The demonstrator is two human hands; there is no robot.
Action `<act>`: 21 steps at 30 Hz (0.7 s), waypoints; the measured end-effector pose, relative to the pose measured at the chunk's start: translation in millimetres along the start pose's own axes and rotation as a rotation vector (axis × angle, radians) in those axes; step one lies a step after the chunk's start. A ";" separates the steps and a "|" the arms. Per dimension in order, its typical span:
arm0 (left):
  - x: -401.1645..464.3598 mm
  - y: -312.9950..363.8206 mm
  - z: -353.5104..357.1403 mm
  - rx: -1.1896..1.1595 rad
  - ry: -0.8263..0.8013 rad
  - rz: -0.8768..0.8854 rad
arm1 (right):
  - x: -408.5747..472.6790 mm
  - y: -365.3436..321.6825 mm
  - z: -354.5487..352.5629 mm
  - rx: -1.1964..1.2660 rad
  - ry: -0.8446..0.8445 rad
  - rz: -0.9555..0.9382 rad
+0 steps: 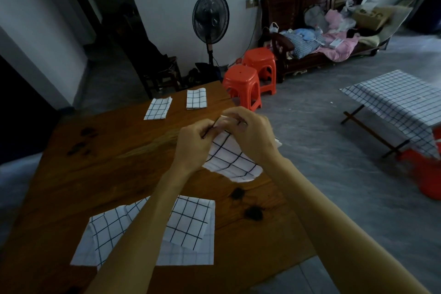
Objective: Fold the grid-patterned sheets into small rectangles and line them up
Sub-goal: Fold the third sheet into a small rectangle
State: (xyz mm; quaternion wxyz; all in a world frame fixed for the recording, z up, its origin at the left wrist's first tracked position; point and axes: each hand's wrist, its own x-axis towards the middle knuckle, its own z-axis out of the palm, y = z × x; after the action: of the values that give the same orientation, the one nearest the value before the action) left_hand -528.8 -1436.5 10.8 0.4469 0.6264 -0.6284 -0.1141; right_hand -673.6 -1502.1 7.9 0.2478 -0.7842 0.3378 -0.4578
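Note:
A white sheet with a black grid point(232, 160) hangs partly folded above the right side of the wooden table point(95, 162). My left hand point(193, 148) and my right hand point(250, 136) both pinch its upper edge, close together. Two small folded grid rectangles point(158, 108) point(196, 99) lie side by side at the table's far end. A loose pile of unfolded grid sheets point(188, 224) lies at the near edge, partly hidden under my left forearm.
Two orange plastic stools point(243, 83) stand just beyond the table's far right corner. A standing fan point(210, 19) is by the wall. A low folding table with a grid cloth point(396, 100) and a cluttered wooden bench point(322, 31) are to the right.

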 end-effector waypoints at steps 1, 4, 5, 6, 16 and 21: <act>-1.4 -1.7 -3.6 -0.017 0.038 -0.015 | -0.5 4.9 -3.4 -0.036 -0.049 0.067; -4.6 -9.9 -18.2 -0.074 0.109 -0.077 | -6.5 20.7 -15.4 -0.097 -0.152 0.161; -6.1 -13.9 -22.1 -0.082 0.114 -0.088 | -8.1 23.3 -18.6 -0.078 -0.158 0.173; -7.8 -17.1 -25.0 -0.089 0.116 -0.098 | -8.9 23.8 -20.5 -0.057 -0.157 0.179; -28.9 -38.1 -31.5 -0.269 0.257 -0.300 | -11.6 19.6 -10.2 0.240 -0.091 0.320; -37.6 -43.8 -33.3 -0.311 0.266 -0.327 | -12.1 10.1 -0.7 0.282 -0.075 0.361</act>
State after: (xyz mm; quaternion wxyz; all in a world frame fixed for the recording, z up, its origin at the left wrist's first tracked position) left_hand -482.2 -1397.5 -16.6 0.5923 0.6528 -0.4294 -0.1968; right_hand -681.5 -1499.6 -5.5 0.4452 -0.6851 0.3960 -0.4192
